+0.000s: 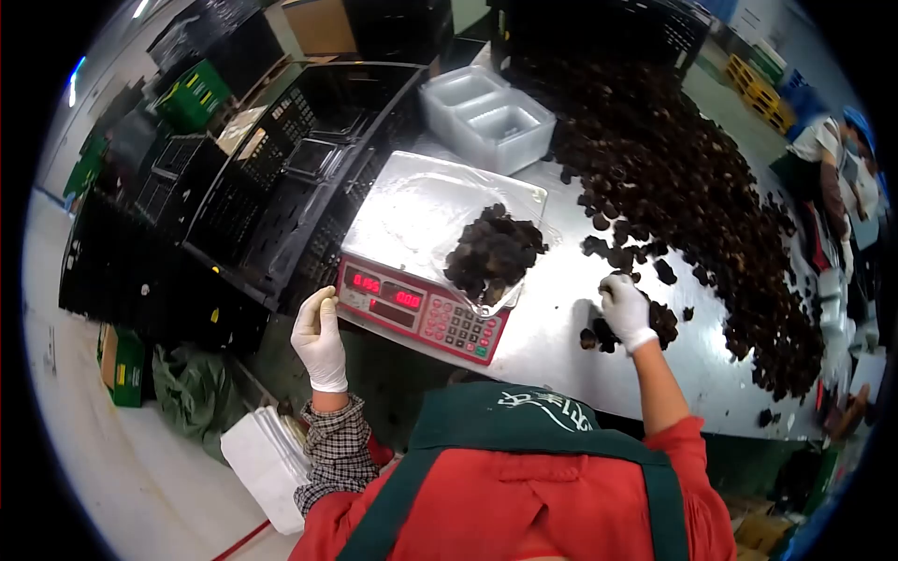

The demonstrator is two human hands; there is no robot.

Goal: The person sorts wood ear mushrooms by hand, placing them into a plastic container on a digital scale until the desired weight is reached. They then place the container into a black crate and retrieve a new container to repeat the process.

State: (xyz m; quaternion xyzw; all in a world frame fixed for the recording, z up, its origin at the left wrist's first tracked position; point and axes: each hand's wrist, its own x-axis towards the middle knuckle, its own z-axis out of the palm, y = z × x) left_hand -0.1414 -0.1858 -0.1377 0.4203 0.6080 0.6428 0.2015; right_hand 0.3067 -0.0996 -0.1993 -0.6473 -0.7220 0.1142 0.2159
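My left hand [319,342], in a white glove, is raised beside the scale's left front corner, its fingers pressed together with nothing visible in them. In its white glove, my right hand [625,309] reaches down to the steel table among loose dark mushrooms [663,323]. Its fingers are curled closed; what is between them is hidden. A digital scale [398,201] with red digits lies between my hands. On its metal pan rests a clear plastic tray [486,308] heaped with dark brown mushrooms [496,252].
A large mushroom pile [673,150] spreads across the table's [552,374] back and right. Stacked clear trays [491,117] stand behind the scale. Black crates [271,178] are at the left, with white foam trays [267,458] below. A co-worker [832,168] stands at the far right.
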